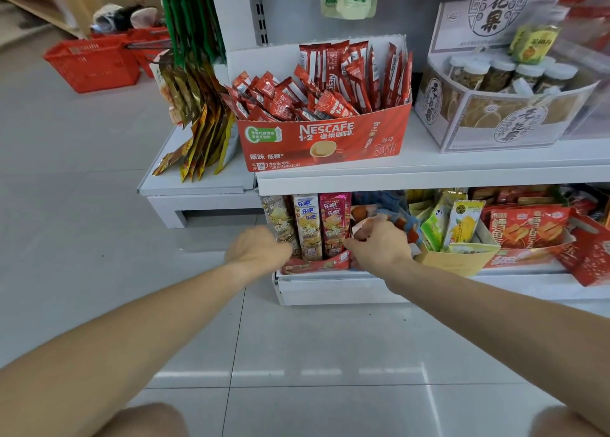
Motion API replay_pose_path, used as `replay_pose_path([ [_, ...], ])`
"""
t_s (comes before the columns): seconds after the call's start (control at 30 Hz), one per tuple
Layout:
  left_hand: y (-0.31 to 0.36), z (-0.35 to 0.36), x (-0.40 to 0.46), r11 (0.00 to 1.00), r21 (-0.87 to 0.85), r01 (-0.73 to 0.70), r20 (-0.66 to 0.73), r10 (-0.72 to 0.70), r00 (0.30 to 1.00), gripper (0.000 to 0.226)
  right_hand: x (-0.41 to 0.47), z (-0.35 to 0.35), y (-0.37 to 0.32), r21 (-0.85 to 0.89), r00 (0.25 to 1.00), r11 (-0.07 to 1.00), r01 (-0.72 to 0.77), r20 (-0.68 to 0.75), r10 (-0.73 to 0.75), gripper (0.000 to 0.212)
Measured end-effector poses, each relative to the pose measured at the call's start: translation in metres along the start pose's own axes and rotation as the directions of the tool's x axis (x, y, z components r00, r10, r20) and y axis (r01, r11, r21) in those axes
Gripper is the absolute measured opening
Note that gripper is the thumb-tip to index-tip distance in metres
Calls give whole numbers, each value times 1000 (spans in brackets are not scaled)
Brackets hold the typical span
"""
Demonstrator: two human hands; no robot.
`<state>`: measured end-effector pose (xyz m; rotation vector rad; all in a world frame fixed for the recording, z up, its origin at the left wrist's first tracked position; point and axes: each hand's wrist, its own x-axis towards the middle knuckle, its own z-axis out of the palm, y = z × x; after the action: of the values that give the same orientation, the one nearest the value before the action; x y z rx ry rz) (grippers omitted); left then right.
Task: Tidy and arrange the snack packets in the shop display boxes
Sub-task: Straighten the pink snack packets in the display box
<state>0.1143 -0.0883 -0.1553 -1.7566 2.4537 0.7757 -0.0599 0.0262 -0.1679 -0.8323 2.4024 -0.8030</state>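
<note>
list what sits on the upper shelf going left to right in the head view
Hanging gold packets → red Nescafe box full of coffee sticks → white display box holding lidded jars.

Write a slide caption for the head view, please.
Both hands hold a low display box of upright snack packets.

Left hand (pixel 257 246) hides its own fingers against the left end of the snack box (pixel 317 265), grip unreadable. Right hand (pixel 379 243) covers the box's right end and part of an orange packet (pixel 364 223). Just above both hands, the shelf edge (pixel 429 180) cuts off the packet tops.
</note>
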Motion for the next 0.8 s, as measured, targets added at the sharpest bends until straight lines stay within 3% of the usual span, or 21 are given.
replay_pose_path([
  [0.07, -14, 8, 8, 997, -52, 48, 128, -41, 991, 50, 0, 2, 1, 6, 999, 1000, -19, 38, 19, 25],
  [0.13, -24, 16, 17, 948, -290, 131, 217, -68, 974, 88, 3, 2, -2, 24, 998, 999, -39, 59, 37, 23],
  [0.17, -27, 20, 22, 915, -375, 147, 231, -62, 971, 93, 6, 2, -3, 41, 997, 998, -52, 65, 49, 23],
  [0.27, -31, 29, 40, 841, -510, 181, 305, -20, 952, 84, 12, 4, -6, 41, 995, 997, -59, 83, 55, 18],
  [0.4, -23, 31, 44, 743, -644, 181, 340, 66, 938, 47, 18, 21, 3, -70, 995, 996, -46, 87, 52, 23],
  [0.57, -14, 41, 34, 825, -559, 87, 175, 14, 985, 23, 17, 34, 6, -325, 991, 942, 87, -73, -117, 26],
  [0.67, -20, 44, 15, 806, -585, 96, 152, -8, 988, 38, 2, 31, 10, -249, 989, 962, 114, -59, -133, 24],
  [0.8, -39, 43, -25, 775, -613, 153, 224, -16, 974, 67, -29, 20, 21, -169, 989, 975, 143, 69, -133, 34],
])
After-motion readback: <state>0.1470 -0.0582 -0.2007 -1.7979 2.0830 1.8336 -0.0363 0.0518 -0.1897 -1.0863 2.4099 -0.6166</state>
